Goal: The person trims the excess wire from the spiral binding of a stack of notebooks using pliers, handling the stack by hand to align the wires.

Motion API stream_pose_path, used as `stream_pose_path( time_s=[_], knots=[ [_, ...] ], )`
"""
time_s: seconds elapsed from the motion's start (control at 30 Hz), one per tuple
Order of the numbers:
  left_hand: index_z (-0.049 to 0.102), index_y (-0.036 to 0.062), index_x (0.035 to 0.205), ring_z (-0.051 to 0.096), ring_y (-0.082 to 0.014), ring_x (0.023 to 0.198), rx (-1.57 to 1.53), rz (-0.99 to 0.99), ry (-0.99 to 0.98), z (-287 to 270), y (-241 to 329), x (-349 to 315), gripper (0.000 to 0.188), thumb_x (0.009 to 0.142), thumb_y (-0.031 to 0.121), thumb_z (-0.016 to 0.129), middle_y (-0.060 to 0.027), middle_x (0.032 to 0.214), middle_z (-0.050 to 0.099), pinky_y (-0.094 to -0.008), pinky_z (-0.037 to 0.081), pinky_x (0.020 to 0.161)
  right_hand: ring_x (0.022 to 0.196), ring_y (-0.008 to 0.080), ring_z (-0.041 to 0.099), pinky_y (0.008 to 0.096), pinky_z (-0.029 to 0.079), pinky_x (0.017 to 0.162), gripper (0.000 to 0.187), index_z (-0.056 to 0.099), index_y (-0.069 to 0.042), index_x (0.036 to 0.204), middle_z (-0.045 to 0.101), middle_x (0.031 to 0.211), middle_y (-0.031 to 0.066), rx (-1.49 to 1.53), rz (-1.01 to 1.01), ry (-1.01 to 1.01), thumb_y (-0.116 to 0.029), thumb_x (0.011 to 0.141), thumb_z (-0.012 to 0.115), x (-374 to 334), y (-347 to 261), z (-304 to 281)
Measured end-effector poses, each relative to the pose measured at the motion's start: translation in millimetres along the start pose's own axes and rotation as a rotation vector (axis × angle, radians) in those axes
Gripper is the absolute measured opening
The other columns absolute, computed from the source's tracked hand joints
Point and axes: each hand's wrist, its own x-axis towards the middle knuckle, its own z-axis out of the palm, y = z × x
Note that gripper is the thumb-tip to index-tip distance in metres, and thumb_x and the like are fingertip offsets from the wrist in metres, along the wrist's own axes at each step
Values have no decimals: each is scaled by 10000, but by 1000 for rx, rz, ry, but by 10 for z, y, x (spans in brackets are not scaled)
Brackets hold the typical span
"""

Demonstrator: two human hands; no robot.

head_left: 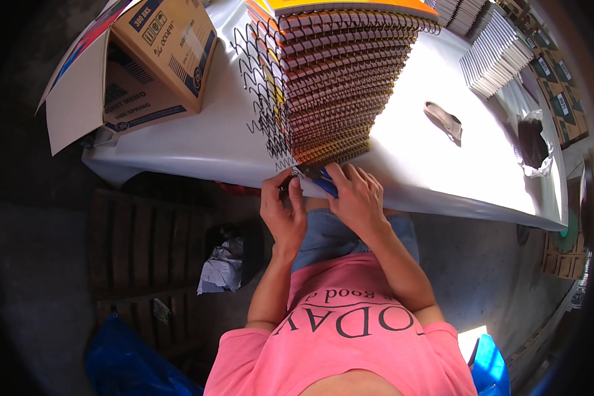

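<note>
A tall stack of spiral-bound notebooks [350, 72] with orange covers stands at the table's front edge. Loose ends of dark spiral wire [261, 99] stick out from its left side. My right hand [362, 198] grips pliers with blue handles [327, 185], their dark jaws at the lowest notebook's near left corner. Close beside the jaws, my left hand [285, 214] is closed, thumb and forefinger at the end of a spiral wire there. The exact pinch is partly hidden by the fingers.
An opened cardboard box [171, 59] lies at the table's left. Toward the right are a small brownish object [444, 123], more notebook stacks [495, 56] and a white bag of dark coils [533, 144]. Below left are a wooden pallet [138, 247] and a dark bin holding crumpled paper [223, 267].
</note>
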Motion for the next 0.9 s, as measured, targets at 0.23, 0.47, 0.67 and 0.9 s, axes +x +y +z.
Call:
stream_pose_path(
  time_s=[0.23, 0.47, 0.67, 0.9],
  knots=[
    [558, -34, 1037, 564, -230, 826, 318, 316, 206, -60, -27, 62, 141, 906, 17, 550, -110, 897, 569, -332, 469, 739, 827, 239, 558, 374, 408, 678, 308, 562, -129, 980, 550, 850, 53, -89, -58, 44, -135, 703, 696, -13, -9, -8],
    [544, 5, 981, 496, -195, 798, -1296, -782, 112, -361, -177, 141, 265, 943, 256, 465, -85, 870, 527, -276, 416, 679, 931, 241, 533, 406, 351, 808, 396, 568, -126, 1124, 538, 937, 68, 79, -58, 37, -268, 776, 692, -31, -40, -141],
    [584, 12, 990, 506, -174, 800, -1345, -975, 129, -238, -76, 287, 247, 905, 243, 566, -88, 984, 575, -239, 432, 607, 982, 251, 517, 421, 331, 850, 493, 558, -137, 1197, 529, 1014, 80, -6, -34, 126, -309, 759, 705, -41, -90, -195],
    [601, 29, 1073, 456, -52, 694, -1022, -678, -114, -152, -117, 301, 280, 879, 218, 670, -8, 956, 583, -173, 343, 526, 973, 249, 524, 419, 349, 827, 465, 569, -139, 1177, 534, 1006, 88, -43, 1, 75, -324, 769, 695, -6, -140, -154]
  ],
)
